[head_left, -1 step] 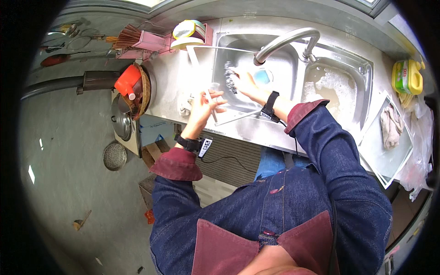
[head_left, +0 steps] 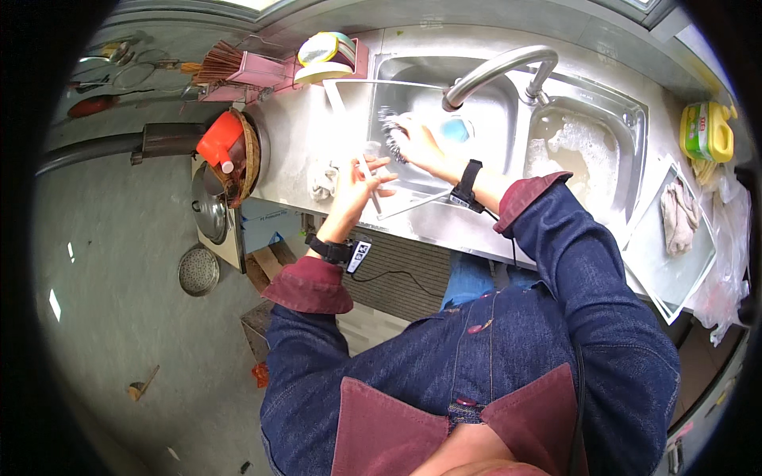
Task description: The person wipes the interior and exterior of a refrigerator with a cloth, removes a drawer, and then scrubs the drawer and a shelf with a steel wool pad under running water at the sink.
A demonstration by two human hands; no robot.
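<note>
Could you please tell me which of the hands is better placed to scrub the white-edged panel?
Probably the right hand: it holds the grey scrubber over the white-edged panel, while the left hand holds its edge.

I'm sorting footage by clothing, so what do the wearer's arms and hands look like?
Both sleeves are dark blue denim with turned-back maroon cuffs. Black wrist straps sit beyond the cuffs; the left one carries a small pale device with dark markings, and a thin black cable trails beside it. The left hand and right hand wear no gloves.
</note>
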